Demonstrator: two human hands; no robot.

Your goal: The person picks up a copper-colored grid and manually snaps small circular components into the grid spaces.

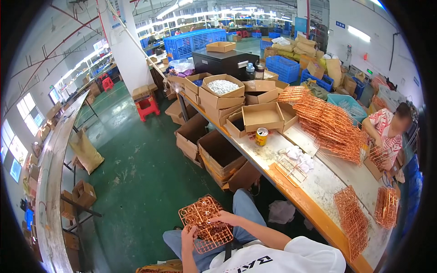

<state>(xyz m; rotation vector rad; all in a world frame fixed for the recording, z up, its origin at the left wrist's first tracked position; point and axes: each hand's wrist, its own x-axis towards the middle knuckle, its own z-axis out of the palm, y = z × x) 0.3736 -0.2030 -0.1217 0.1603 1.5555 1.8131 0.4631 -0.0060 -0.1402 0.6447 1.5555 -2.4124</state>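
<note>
A shiny copper-coloured grid frame (213, 246) with several small rings among its bars lies over my lap, tilted toward me. More such frames seem stacked under it. My left hand (188, 235) is closed at the frame's near left side, its fingers pinched at the bars. From the right, my right hand (224, 218) reaches over the frame's upper part. Its fingers are drawn together by the rings, and whatever is between them is too small to make out.
A long workbench (314, 207) runs along my right, holding cardboard trays (262, 117), a yellow can (261, 137) and a heap of copper-coloured frames (330, 127). Deep cartons (221, 152) stand below it. Across the bench sits another person (386, 134) handling similar frames.
</note>
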